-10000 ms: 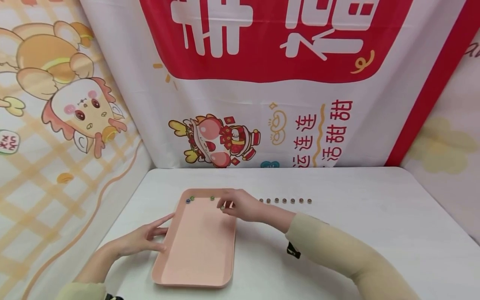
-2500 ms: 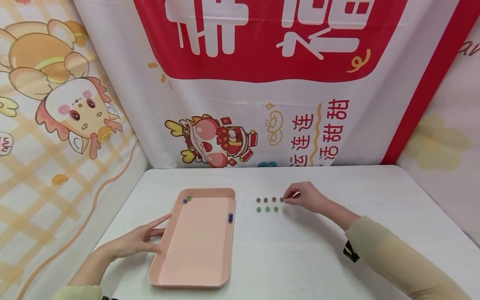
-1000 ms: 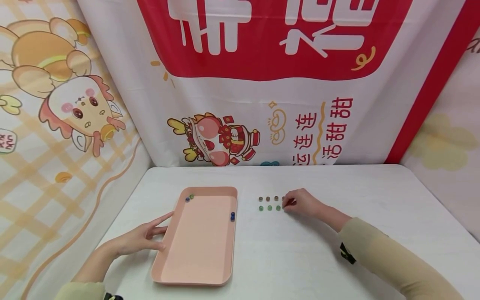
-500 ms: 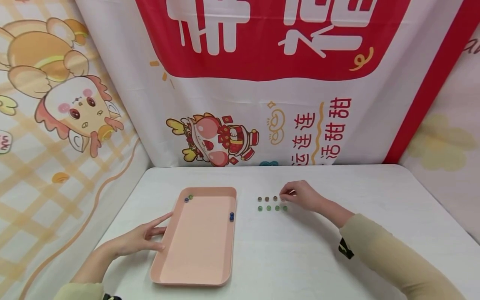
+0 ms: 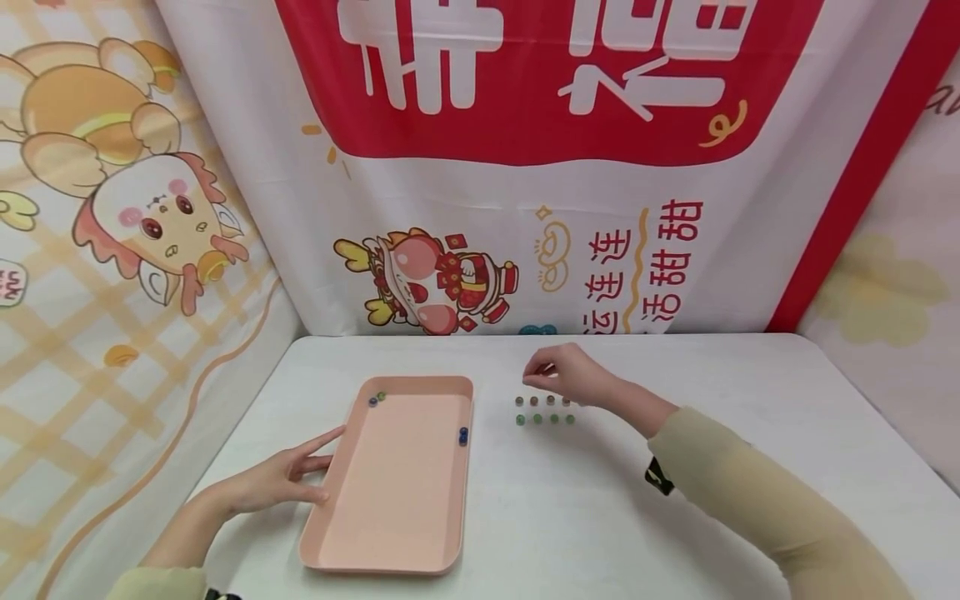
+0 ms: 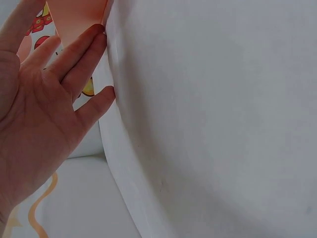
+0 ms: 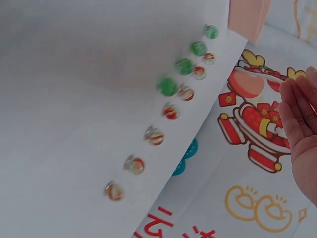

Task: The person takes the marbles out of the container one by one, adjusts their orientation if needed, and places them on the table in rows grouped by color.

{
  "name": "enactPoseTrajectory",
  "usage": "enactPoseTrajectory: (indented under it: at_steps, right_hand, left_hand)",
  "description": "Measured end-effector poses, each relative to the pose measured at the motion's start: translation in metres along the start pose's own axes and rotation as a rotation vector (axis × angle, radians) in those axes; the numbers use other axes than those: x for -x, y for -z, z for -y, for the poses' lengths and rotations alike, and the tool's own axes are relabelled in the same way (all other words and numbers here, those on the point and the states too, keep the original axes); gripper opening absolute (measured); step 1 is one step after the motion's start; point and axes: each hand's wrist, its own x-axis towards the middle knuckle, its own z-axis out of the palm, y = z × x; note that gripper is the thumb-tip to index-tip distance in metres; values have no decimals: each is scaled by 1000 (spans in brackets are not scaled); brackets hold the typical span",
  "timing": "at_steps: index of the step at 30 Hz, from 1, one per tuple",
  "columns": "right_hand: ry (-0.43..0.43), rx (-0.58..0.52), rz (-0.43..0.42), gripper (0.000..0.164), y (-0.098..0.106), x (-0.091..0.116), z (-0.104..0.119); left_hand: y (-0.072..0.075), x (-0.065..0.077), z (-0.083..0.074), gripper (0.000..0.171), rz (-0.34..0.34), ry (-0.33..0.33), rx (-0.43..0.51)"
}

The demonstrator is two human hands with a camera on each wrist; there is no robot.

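Note:
My left hand (image 5: 273, 483) spreads its fingers along the left side of a pink tray (image 5: 397, 508), fingertips at the rim. In the tray's far left corner lie a blue marble (image 5: 372, 402) and a green marble (image 5: 382, 396); two blue marbles (image 5: 462, 436) sit together against its right wall. Right of the tray, several green marbles (image 7: 168, 86) form a short row in front of a longer row of clear marbles with red-orange swirls (image 7: 171, 111). Raised above the swirled row, my right hand (image 5: 567, 375) holds nothing visible and hides that row's right end in the head view.
The white table (image 5: 600, 517) extends right and toward me. A printed cloth (image 5: 480, 192) hangs behind its far edge, and a patterned cloth wall (image 5: 142, 333) stands at the left.
Ten seconds ago my right hand pinched a marble over the tray; since then the green row has appeared. From its last green marble, my right hand has lifted and moved left. My left hand stays.

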Motion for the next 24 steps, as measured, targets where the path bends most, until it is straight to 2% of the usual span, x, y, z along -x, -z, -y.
enactPoseTrajectory:
  at_steps: [11,24]
  right_hand:
    - [18,-20,34,9,-26,-34,30]
    - [53,-88,108,20,-84,-81,58]
  left_hand:
    - [-2,2,-1,87,-2,-6,11]
    - [-1,0,-2,89,-29,34,-24]
